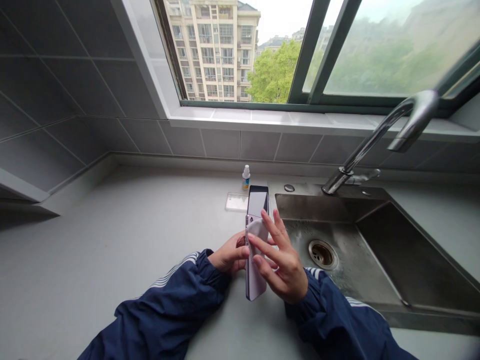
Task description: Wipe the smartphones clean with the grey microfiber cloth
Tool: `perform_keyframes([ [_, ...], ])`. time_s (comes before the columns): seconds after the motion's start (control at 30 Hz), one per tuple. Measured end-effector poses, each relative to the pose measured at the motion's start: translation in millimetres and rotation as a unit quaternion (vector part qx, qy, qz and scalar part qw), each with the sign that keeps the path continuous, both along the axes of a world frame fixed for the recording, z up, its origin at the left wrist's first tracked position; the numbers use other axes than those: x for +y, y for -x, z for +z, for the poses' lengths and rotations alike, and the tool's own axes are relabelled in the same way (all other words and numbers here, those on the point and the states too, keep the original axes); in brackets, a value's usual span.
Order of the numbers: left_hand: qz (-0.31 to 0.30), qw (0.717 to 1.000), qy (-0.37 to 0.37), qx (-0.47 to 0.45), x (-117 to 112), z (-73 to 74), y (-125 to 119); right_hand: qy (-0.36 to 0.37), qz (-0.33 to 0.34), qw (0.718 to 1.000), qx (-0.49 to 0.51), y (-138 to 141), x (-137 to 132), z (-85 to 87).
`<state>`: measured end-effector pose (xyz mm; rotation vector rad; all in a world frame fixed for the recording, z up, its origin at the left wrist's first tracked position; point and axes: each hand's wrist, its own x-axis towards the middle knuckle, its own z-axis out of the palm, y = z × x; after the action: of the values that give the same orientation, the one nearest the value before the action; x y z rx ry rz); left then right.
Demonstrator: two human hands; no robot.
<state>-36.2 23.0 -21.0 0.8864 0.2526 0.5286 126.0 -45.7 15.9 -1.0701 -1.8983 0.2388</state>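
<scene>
A lilac smartphone (255, 285) is tilted up over the counter, its back with the camera lenses facing me. My left hand (231, 254) grips it by the left edge, the thumb on the side and the other fingers partly hidden behind. Against the upper back of the phone lies a thin pale cloth (258, 228). My right hand (283, 260) presses this cloth to the phone with its fingertips, the fingers somewhat spread. Just beyond, a dark phone (258, 200) lies on the counter, its screen reflecting light.
A clear phone case (236, 201) and a small white spray bottle (246, 177) stand near the dark phone on the pale counter (112, 240). To the right is a steel sink (371, 280) with a chrome faucet (378, 137). A window sill (270, 117) runs behind.
</scene>
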Motion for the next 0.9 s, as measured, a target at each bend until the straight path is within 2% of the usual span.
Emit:
perform_keyframes([
  [0.2, 0.002, 1.0, -0.003, 0.008, 0.4, -3.9, 2.8, 0.004, -0.021, 1.0, 0.001, -3.1, 3.5, -2.0],
  [0.37, 0.009, 1.0, 0.005, -0.002, 2.1, -6.8, 3.9, 0.02, -0.005, 1.0, 0.019, -4.8, 3.4, -4.5],
  [0.67, -0.008, 1.0, 0.004, -0.006, -0.2, -5.6, 3.7, 0.064, 0.041, 0.988, 0.134, -4.8, 2.1, 3.1],
  [0.9, -0.011, 1.0, 0.02, -0.016, 1.0, -4.2, 5.4, 0.073, 0.007, 0.986, 0.15, -3.3, 4.6, 0.9],
])
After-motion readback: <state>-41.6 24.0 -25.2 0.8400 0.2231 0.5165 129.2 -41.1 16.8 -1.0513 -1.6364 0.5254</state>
